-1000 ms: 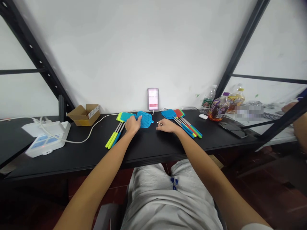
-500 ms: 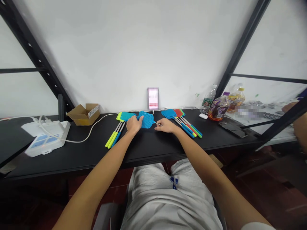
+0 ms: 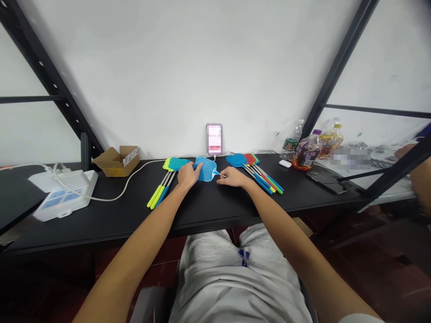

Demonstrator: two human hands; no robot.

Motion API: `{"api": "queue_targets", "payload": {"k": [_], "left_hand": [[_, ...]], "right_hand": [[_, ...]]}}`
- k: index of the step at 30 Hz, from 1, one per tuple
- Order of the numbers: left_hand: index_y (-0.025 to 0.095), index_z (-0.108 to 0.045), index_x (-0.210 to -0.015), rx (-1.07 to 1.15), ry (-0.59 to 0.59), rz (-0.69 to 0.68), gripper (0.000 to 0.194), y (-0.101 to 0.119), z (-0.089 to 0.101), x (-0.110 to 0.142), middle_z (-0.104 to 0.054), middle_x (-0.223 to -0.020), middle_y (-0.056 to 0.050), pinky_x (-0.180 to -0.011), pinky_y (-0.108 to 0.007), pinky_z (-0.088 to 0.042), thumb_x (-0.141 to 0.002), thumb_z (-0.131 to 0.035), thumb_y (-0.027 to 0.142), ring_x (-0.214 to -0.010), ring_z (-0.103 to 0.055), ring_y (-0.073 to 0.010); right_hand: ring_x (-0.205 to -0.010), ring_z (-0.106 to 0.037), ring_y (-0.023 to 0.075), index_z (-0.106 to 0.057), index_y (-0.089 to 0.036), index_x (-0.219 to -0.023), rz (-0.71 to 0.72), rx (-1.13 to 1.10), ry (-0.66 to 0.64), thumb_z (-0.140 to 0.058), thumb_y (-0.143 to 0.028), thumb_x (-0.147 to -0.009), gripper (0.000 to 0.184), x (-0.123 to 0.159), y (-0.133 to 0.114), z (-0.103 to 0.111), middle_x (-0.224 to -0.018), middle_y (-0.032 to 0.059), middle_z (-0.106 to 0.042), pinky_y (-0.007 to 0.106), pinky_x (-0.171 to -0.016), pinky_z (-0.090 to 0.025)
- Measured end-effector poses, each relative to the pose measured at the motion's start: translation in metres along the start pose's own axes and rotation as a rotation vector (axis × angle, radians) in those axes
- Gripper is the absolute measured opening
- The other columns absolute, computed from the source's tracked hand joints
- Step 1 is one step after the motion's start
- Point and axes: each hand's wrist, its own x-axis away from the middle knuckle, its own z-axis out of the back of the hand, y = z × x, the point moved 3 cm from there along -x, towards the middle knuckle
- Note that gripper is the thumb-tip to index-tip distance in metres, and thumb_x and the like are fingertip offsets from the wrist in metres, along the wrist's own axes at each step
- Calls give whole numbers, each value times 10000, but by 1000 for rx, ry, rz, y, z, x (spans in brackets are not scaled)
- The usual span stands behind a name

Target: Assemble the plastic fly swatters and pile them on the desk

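A blue fly swatter [image 3: 206,169] is held between both hands above the black table, its perforated head catching the light. My left hand [image 3: 188,174] is closed on the left edge of that head, thumb on top. On its thin metal rod, close to the head, my right hand [image 3: 232,176] is pinched shut; the handle end is hidden. Left of my hands lies a group of yellow-green and blue swatters [image 3: 177,164], heads toward the wall. To the right rests another group of blue, red and green swatters [image 3: 236,159], their handles fanned toward me.
A phone [image 3: 214,139] leans on the wall, plugged into a cable. On the left are an open cardboard box [image 3: 117,162] and a white power strip [image 3: 65,197]. Bottles [image 3: 307,151], a white case [image 3: 285,163] and a dark phone [image 3: 326,182] occupy the right. Another person's arm shows far right.
The swatter's head has tilted slightly in my hands, and its surface now shines paler. Both hands have stayed almost in place.
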Motion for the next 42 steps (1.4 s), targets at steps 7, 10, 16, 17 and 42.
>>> {"api": "queue_targets", "payload": {"k": [7, 10, 16, 17, 42], "left_hand": [[210, -644, -966, -6, 24, -77, 455, -1, -1, -2, -715, -1013, -106, -768, -319, -414, -949, -399, 593, -981, -645, -277], [210, -644, -967, -5, 42, -94, 457, 0, 0, -1, -713, -994, -105, -765, -316, -409, -951, -395, 593, -966, -646, -272], [211, -647, -935, 21, 46, -115, 437, 5, 0, 3, -705, -957, -94, -762, -306, -404, -944, -423, 587, -951, -640, -256], [210, -645, -924, 21, 50, -120, 435, 5, 0, 3, -704, -952, -94, -759, -306, -403, -943, -426, 586, -946, -640, -254], [195, -590, -759, 93, 69, -177, 415, 8, 0, 4, -632, -752, -40, -664, -294, -371, -921, -477, 561, -737, -582, -193]], "right_hand": [[-533, -385, 98, -466, -188, -573, 1, 25, 8, -661, -429, -719, 343, 0, -1, 0, -513, -58, -410, 249, -542, -259], [-539, -383, 98, -468, -187, -567, 5, 36, 9, -666, -426, -719, 346, -1, 0, -1, -515, -58, -409, 251, -547, -258], [-550, -402, 100, -489, -183, -569, 15, 47, 29, -668, -423, -730, 340, -2, 0, -1, -524, -56, -423, 252, -557, -263], [-556, -410, 102, -494, -182, -571, 15, 50, 33, -668, -424, -732, 339, -2, 1, -1, -530, -54, -430, 252, -560, -266], [-664, -495, 135, -520, -194, -819, 9, -5, 163, -775, -426, -625, 396, -7, 4, -2, -709, -36, -534, 242, -606, -333]]}}
